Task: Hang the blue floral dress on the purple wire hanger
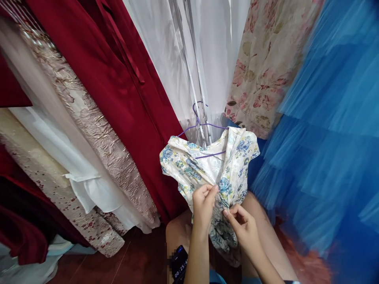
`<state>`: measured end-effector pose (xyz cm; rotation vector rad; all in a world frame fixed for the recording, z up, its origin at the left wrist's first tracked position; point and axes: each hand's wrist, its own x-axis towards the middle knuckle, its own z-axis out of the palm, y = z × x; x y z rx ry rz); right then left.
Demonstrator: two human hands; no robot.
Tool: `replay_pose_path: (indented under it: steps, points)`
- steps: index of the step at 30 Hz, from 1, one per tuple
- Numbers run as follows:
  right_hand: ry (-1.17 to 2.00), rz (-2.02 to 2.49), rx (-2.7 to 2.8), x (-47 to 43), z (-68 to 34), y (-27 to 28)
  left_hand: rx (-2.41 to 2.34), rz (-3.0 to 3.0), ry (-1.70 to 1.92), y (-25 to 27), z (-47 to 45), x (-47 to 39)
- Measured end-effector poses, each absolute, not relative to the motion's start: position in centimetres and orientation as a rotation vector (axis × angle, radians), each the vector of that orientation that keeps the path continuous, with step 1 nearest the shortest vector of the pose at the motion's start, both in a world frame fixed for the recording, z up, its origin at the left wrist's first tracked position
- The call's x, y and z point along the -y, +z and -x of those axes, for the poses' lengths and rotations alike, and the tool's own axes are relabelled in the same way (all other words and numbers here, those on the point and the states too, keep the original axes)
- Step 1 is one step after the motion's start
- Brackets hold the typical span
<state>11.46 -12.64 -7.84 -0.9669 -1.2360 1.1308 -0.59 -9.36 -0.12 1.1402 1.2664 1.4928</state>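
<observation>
Phone display, head view: the phone by the left thigh shows white digits reading 00:25, then a figure too hard to make out.
Phone edges: its left side is pixelated, and the left forearm is close beside it.
Floral garment: the blue-and-yellow flowered garment is between the knees, on a purple hanger; its lower part is shadowed and partly hidden by the hands and forearms.
Left hand: the left hand pinches the garment's front by the neckline between thumb and fingers.
Right hand: the right hand pinches the front edge slightly lower, a small gap from the left.
Hanging clothes: the red dress, white fabric and blue tulle run out of the picture at the top; the tulle is blurred.
Edges and room: the tulle hangs just beside the right leg; tiled floor shows between the left-hand clothes and the left leg.
</observation>
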Motion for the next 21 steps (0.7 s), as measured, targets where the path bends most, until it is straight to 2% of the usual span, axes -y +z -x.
replay_pose_path:
  steps: [7, 15, 21]
  points:
    - [1.081, 0.982, 1.272, 11.4, -11.2, -8.7, -0.866, -0.709, 1.629, 6.0, 1.1, 4.2]
    - [1.018, 0.975, 1.338, 9.1, -12.1, -9.2, -0.796, -0.736, 1.639, 13.5, 1.5, -2.3]
    - [1.001, 0.984, 1.378, 8.9, -13.0, -9.2, -0.755, -0.741, 1.712, 16.3, 2.1, -5.0]
